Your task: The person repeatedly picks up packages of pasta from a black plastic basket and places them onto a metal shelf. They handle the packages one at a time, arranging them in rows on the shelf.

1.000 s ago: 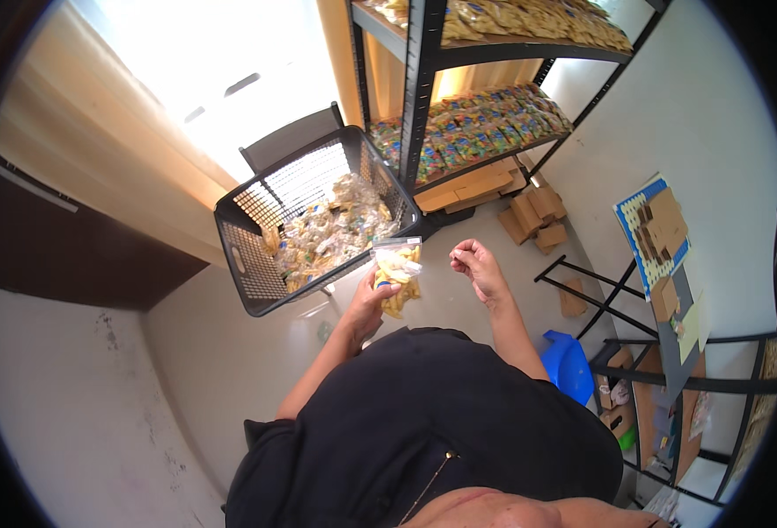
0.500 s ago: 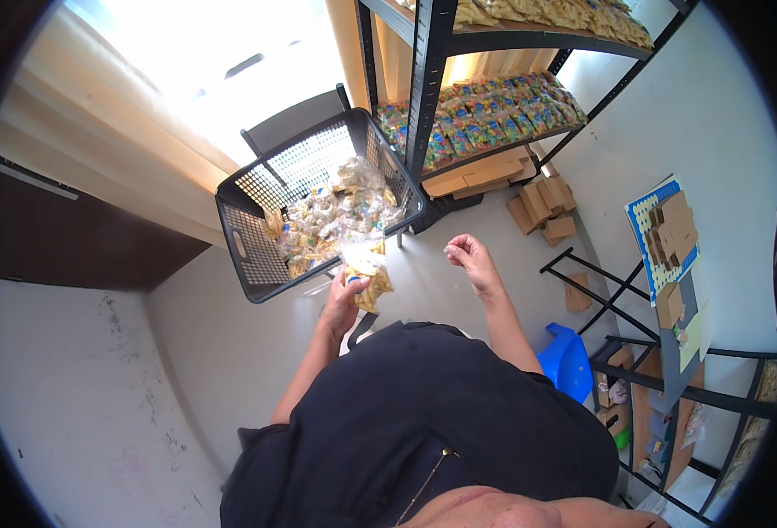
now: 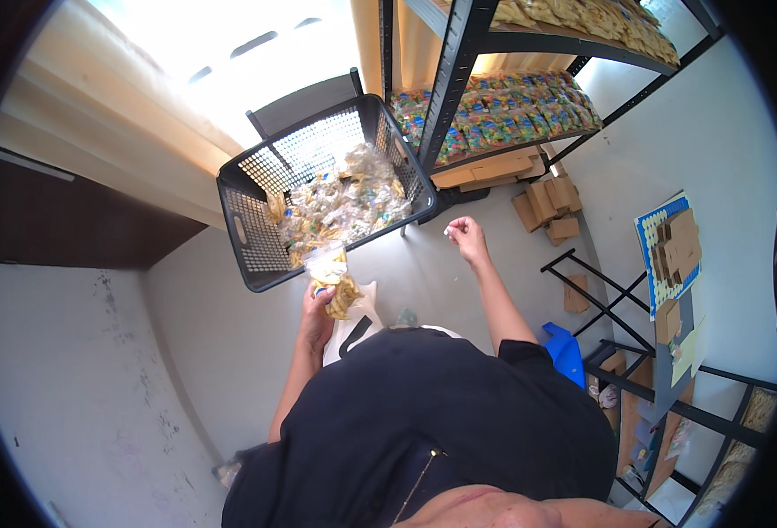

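Observation:
My left hand is closed round the side of a clear plastic bag of yellow snack pieces, held up just in front of a black basket. A blue mark shows on the bag near my thumb, and its upper end is clear film. To the right, apart from the bag, my right hand is raised with thumb and fingers pinched together. A tiny white bit shows at those fingertips, too small to name. Inside the basket lies a heap of small clear packets with yellow and whitish contents.
A black metal rack at the back right holds rows of colourful packets. Cardboard boxes lie on the floor beneath it. A dark chair stands behind the basket. At right are a blue plastic object and black metal frames.
My left hand and the snack bag have moved left and slightly nearer my body. The right hand stays pinched, a little higher. A white surface now shows below the bag.

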`<action>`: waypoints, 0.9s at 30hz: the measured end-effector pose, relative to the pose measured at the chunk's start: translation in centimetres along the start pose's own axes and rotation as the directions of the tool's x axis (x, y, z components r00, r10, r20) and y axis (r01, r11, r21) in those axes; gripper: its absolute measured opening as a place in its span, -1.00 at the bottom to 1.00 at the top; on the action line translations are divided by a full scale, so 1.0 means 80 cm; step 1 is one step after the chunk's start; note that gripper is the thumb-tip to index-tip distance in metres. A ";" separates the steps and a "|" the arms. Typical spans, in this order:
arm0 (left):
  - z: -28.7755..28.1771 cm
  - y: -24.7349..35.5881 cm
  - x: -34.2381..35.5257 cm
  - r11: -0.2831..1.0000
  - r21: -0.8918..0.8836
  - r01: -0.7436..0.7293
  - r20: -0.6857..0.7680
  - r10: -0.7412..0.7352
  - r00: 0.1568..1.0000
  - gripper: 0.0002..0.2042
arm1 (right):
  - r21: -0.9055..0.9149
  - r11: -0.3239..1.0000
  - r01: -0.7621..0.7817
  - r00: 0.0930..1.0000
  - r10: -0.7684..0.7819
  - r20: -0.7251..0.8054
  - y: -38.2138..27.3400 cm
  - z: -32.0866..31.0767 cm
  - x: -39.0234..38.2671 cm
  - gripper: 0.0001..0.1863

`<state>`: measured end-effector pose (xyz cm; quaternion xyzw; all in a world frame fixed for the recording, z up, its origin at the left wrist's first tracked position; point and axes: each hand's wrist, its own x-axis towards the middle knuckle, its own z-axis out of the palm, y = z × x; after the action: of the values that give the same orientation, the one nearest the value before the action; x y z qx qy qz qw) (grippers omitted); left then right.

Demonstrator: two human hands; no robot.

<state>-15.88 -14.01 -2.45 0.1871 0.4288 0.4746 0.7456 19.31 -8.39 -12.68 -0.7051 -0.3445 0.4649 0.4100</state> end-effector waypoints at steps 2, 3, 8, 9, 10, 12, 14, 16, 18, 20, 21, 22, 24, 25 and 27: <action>-0.013 0.012 0.003 0.999 0.034 -0.006 0.015 0.006 1.000 -0.33 | -0.052 0.996 0.070 0.997 -0.071 -0.011 0.006 0.010 0.028 -0.94; -0.019 0.020 0.008 0.998 0.053 -0.016 0.015 0.015 1.000 -0.31 | -0.076 0.996 0.050 0.998 -0.053 -0.028 0.006 0.014 0.044 -0.96; -0.050 0.065 0.033 0.991 0.000 -0.132 -0.030 0.132 0.991 -0.41 | -0.187 0.977 0.098 0.991 -0.113 -0.070 0.007 0.031 0.106 -0.94; -0.055 0.072 0.035 0.991 0.010 -0.137 -0.052 0.137 0.989 -0.40 | -0.170 0.982 0.080 0.994 -0.092 -0.065 0.007 0.034 0.116 -0.95; -0.059 0.080 0.039 0.988 0.022 -0.154 -0.066 0.155 0.986 -0.39 | -0.195 0.977 0.082 0.993 -0.097 -0.068 0.009 0.039 0.126 -0.95; -0.065 0.093 0.045 0.985 0.033 -0.171 -0.092 0.173 0.981 -0.38 | -0.228 0.971 0.068 0.993 -0.089 -0.083 0.011 0.044 0.144 -0.95; -0.069 0.101 0.050 0.987 0.041 -0.153 -0.101 0.156 0.983 -0.38 | -0.294 0.947 0.131 0.987 -0.153 -0.051 0.015 0.045 0.161 -0.95; -0.071 0.106 0.053 0.989 0.042 -0.142 -0.110 0.146 0.983 -0.38 | -0.375 0.912 0.165 0.982 -0.189 -0.029 0.018 0.043 0.172 -0.94; -0.074 0.109 0.058 0.991 0.041 -0.129 -0.140 0.133 0.981 -0.38 | -0.469 0.866 0.175 0.979 -0.205 -0.012 0.018 0.042 0.181 -0.93; -0.076 0.111 0.062 0.991 0.048 -0.121 -0.124 0.126 0.984 -0.39 | -0.500 0.843 0.198 0.977 -0.214 0.026 0.017 0.041 0.186 -0.92; -0.078 0.112 0.064 0.990 0.048 -0.132 -0.119 0.137 0.983 -0.39 | -0.522 0.833 0.184 0.980 -0.199 0.029 0.015 0.042 0.187 -0.92; -0.079 0.113 0.066 0.992 0.054 -0.118 -0.118 0.124 0.985 -0.39 | -0.530 0.826 0.191 0.979 -0.196 0.048 0.014 0.042 0.188 -0.92; -0.082 0.116 0.071 0.991 0.058 -0.119 -0.102 0.124 0.987 -0.38 | -0.557 0.814 0.165 0.985 -0.162 0.055 0.011 0.044 0.189 -0.91; -0.083 0.117 0.072 0.991 0.062 -0.116 -0.104 0.122 0.987 -0.38 | -0.556 0.810 0.186 0.981 -0.180 0.067 0.010 0.045 0.190 -0.90; -0.084 0.119 0.075 0.991 0.074 -0.109 -0.124 0.118 0.985 -0.38 | -0.573 0.800 0.179 0.982 -0.176 0.062 0.007 0.047 0.189 -0.89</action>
<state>-25.53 -5.09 -2.46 0.2051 0.4799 0.5129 0.6816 20.88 5.45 -19.73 -0.7592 -0.5344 0.3006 0.2183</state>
